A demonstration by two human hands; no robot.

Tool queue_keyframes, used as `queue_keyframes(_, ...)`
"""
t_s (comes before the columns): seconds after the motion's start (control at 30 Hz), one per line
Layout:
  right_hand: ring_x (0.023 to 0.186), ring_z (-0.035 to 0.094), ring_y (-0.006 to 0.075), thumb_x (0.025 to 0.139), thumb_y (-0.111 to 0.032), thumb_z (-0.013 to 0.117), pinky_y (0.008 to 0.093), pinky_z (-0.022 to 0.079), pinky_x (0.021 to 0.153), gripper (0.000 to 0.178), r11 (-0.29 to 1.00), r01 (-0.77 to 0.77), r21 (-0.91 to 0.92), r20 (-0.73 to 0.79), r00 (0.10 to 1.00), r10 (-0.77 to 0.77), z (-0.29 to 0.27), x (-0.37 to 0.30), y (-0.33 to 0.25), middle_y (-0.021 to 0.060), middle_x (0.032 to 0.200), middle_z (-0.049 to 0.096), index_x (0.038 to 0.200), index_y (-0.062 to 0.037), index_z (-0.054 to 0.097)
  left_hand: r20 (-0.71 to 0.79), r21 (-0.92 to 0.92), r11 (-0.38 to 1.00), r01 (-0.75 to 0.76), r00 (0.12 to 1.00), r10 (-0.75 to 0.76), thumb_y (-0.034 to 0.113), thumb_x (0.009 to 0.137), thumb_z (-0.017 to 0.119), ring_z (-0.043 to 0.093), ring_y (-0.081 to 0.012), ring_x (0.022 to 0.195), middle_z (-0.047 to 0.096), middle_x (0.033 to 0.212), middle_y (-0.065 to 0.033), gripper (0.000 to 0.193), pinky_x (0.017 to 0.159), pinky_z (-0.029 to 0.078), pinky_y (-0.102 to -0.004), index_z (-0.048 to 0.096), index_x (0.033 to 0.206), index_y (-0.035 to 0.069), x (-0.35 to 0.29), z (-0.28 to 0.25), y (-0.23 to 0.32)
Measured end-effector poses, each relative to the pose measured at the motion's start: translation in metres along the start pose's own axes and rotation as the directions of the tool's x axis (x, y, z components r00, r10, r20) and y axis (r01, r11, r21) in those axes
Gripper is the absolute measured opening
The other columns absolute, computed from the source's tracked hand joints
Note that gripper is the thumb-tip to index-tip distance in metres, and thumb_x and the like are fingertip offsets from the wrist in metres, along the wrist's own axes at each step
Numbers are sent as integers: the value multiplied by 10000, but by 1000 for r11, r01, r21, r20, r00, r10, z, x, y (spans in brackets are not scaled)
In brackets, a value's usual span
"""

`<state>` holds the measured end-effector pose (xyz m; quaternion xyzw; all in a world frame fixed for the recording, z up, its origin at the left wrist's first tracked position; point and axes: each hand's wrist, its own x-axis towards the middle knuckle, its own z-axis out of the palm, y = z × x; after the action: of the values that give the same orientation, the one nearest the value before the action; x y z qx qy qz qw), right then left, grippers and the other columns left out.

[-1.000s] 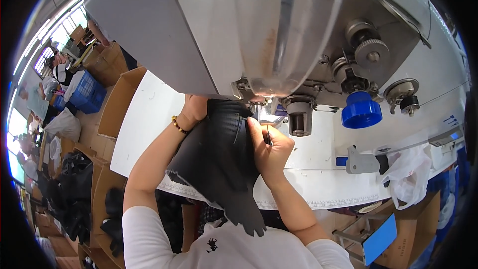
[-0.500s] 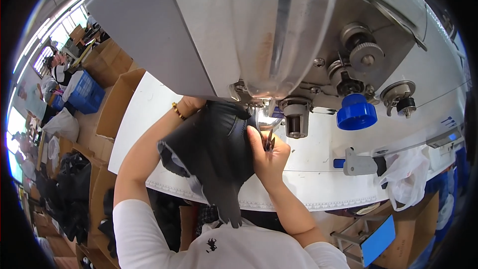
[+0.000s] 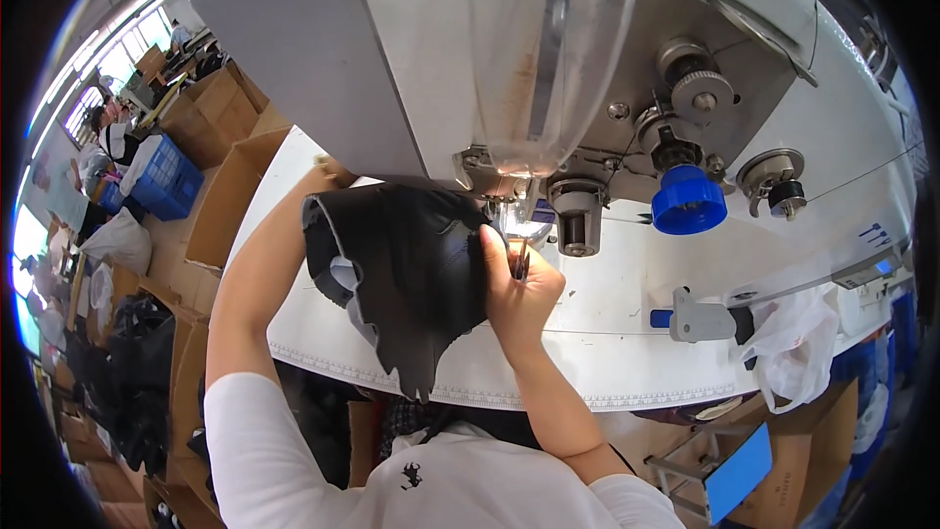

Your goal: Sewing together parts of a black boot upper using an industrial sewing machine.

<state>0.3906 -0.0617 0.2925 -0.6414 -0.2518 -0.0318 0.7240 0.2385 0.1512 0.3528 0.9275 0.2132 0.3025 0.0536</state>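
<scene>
A black piece of leather-like material (image 3: 392, 264), with a ragged lower edge and a pale inner side, is bunched at the sewing machine's needle area (image 3: 514, 216). My right hand (image 3: 526, 296) grips its right edge, thumb on top. Small dark thread snips (image 3: 521, 260) poke up between the thumb and fingers of that same hand. On the other side, my left forearm (image 3: 257, 284) reaches in behind the piece, with a beaded bracelet (image 3: 336, 172) at the wrist. The machine head and the black piece hide my left fingers.
The sewing machine's head (image 3: 441, 59) looms overhead, with a blue knob (image 3: 688, 201) and thread tensioners. A ruler strip (image 3: 587, 402) edges the white table (image 3: 607, 362). On the right hangs a plastic bag (image 3: 793, 343). Cardboard boxes (image 3: 230, 201) and black material (image 3: 132, 372) stand left.
The black piece has turned and lifted on its left side, showing more of its open edge. My left hand has slid farther out of sight; my right has shifted slightly up and left.
</scene>
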Motion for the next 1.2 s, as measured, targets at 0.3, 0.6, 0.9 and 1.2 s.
queue_keyframes(0.3, 461, 253, 53, 838, -155, 581, 257, 199, 405, 390, 999, 40, 18, 184, 982, -43, -7, -11, 8, -33, 465, 321, 514, -34, 403, -300, -539, 801, -259, 948, 105, 297, 655, 693, 415, -281, 1063, 426, 1126, -163, 656, 911, 307, -361, 387, 1153, -2, -114, -9, 128)
queue_keyframes(0.6, 377, 389, 28, 877, -183, 516, 200, 263, 342, 322, 875, -346, 339, 382, 900, 209, -13, -14, 10, -43, 454, 422, 584, -50, 496, -119, -620, 752, 222, 921, -371, 26, 801, 530, 559, -174, 455, 595, 702, -130, 110, 441, 427, -240, 574, 850, -62, -113, 42, 127)
queue_keyframes(0.9, 405, 365, 16, 843, -135, 554, 201, 251, 363, 305, 857, -338, 388, 276, 930, 242, -2, -13, 14, -53, 473, 421, 563, -68, 454, -140, -562, 816, 135, 957, -255, 50, 802, 537, 539, -133, 401, 584, 666, -98, 111, 361, 417, -219, 581, 832, -48, -99, 38, 114)
queue_keyframes(1.2, 403, 417, 28, 845, -152, 548, 198, 277, 359, 316, 815, -394, 425, 243, 917, 316, 4, -15, 7, -47, 473, 435, 554, -71, 456, -242, -320, 946, -56, 970, -24, -6, 707, 582, 595, -165, 590, 602, 729, -62, 185, 537, 444, -304, 616, 888, 11, -92, 33, 97)
